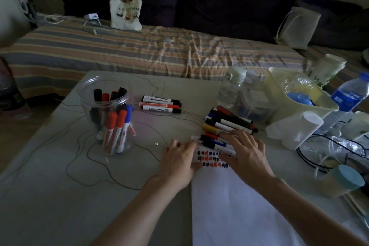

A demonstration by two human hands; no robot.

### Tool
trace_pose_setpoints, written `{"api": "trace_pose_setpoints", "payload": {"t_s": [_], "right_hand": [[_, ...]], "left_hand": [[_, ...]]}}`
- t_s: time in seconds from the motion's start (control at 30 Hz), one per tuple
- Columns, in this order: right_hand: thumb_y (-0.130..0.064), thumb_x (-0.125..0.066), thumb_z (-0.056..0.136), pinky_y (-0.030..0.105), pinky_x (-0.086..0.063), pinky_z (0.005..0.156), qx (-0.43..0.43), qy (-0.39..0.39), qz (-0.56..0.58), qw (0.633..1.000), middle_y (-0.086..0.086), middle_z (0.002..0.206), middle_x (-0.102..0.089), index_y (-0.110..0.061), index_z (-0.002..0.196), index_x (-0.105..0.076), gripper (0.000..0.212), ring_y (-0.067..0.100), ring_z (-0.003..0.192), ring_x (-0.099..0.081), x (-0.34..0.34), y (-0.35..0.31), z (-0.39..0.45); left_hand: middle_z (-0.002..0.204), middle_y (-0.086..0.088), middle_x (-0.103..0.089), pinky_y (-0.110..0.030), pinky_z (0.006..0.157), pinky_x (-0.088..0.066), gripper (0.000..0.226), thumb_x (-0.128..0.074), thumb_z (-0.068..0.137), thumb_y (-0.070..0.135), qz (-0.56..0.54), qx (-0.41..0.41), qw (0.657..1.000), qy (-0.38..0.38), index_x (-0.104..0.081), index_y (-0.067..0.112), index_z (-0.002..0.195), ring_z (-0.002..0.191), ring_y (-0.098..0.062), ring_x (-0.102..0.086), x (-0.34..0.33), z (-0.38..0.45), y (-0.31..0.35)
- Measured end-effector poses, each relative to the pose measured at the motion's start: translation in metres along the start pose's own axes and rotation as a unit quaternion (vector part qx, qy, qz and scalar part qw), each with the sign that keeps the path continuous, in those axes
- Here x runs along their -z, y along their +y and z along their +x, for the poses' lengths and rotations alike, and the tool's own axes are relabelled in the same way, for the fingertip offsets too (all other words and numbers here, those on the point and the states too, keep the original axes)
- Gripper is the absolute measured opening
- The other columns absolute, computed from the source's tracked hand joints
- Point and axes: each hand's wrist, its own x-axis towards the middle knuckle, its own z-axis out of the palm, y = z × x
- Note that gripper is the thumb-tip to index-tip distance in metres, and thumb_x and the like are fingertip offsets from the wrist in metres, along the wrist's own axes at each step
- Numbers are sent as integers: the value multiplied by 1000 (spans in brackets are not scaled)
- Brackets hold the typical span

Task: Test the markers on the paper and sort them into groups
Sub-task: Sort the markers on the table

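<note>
A white paper sheet (239, 205) lies on the table in front of me, with rows of red, black and blue test marks (211, 159) near its top edge. Several markers (229, 122) lie side by side just beyond the paper. My right hand (247, 152) rests flat on the nearest of them, fingers stretched out. My left hand (177, 160) sits at the paper's top left corner, its bent fingertips touching the left ends of those markers. A small group of markers (160, 104) lies further back. A clear jar (111, 118) holds several red, blue and black markers upright.
A pale yellow bin (299, 94), water bottles (229, 90), a white roll (299, 130), black cables (319, 152) and a teal-lidded container (347, 179) crowd the table's right side. A striped bed with a tote bag (125, 12) lies beyond the table.
</note>
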Motion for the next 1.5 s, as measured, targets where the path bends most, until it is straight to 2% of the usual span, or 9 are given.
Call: {"api": "trace_pose_setpoints", "payload": {"t_s": [0.13, 0.3, 0.57, 0.73, 0.93, 1.03, 1.17, 1.3, 1.5], "right_hand": [[-33, -67, 90, 54, -36, 105, 15, 13, 37, 999, 0, 134, -56, -29, 131, -55, 43, 26, 127, -52, 8, -17, 19], [-14, -47, 96, 41, -33, 111, 50, -82, 57, 994, -2, 141, -51, -21, 137, -49, 41, 19, 130, -47, 5, -69, 84], [-11, -46, 94, 51, -15, 117, 20, -227, 12, 974, 2, 149, -37, -13, 135, -37, 42, 16, 143, -27, -47, -147, 146], [-33, -61, 91, 44, -33, 99, 39, -39, -70, 996, 1, 126, -50, -21, 124, -48, 38, 23, 120, -44, -57, -158, 120], [-38, -52, 97, 38, -33, 95, 43, -98, -100, 989, 2, 120, -54, -24, 119, -63, 28, 22, 116, -45, -48, -167, 113], [-36, -52, 95, 38, -40, 90, 22, -70, 0, 997, 2, 106, -65, -19, 110, -61, 24, 24, 103, -57, -18, -170, 96], [-36, -63, 83, 35, -52, 59, -67, 13, 184, 981, 1, 77, -67, -22, 102, -55, 24, 25, 68, -62, 38, -164, 51], [-27, -75, 84, 28, -50, 58, -238, -57, 463, 852, 2, 73, -69, -15, 91, -63, 17, 15, 65, -62, 82, -140, 1], [-23, -67, 87, 23, -51, 56, -346, -104, 722, 590, 14, 79, -70, -6, 96, -67, 20, 17, 66, -64, 123, -107, -50]], "left_hand": [[147, 7, -38, -34, 106, -27, 41, -48, 97, 38, 22, -34, 999, -2, -46, 25, 136, 131, -18, -34, 16, -7, 2], [156, -1, -25, -33, 115, -25, 48, -48, 98, 36, 39, 40, 998, -33, -38, 23, 143, 141, -20, -26, 32, -17, -70], [159, 4, -19, -28, 119, -13, 48, -48, 99, 36, -35, 8, 999, -24, -38, 23, 144, 147, -14, -11, 24, -28, -100], [159, 0, -21, -27, 118, -11, 51, -51, 97, 39, -20, -3, 1000, -10, -39, 22, 143, 146, -16, -13, 21, -27, -104], [157, -2, -23, -22, 115, -11, 50, -53, 96, 34, -13, 3, 1000, -15, -41, 18, 142, 146, -16, -16, 21, -26, -96], [149, -2, -38, -22, 110, -22, 44, -57, 94, 32, -58, 37, 998, -4, -49, 18, 135, 139, -15, -31, 24, -29, -90], [121, 3, -59, -20, 87, -38, 31, -44, 101, 33, -195, 91, 974, 63, -55, 19, 126, 110, -9, -53, 49, -29, -62], [100, -1, -65, -26, 69, -54, 7, -57, 95, 23, -452, 70, 888, 47, -62, 23, 100, 78, -19, -66, 68, -33, -26], [82, 11, -64, -21, 64, -52, 5, -63, 92, 20, -429, 9, 903, -14, -64, 20, 97, 70, -2, -60, 72, -45, 4]]}}
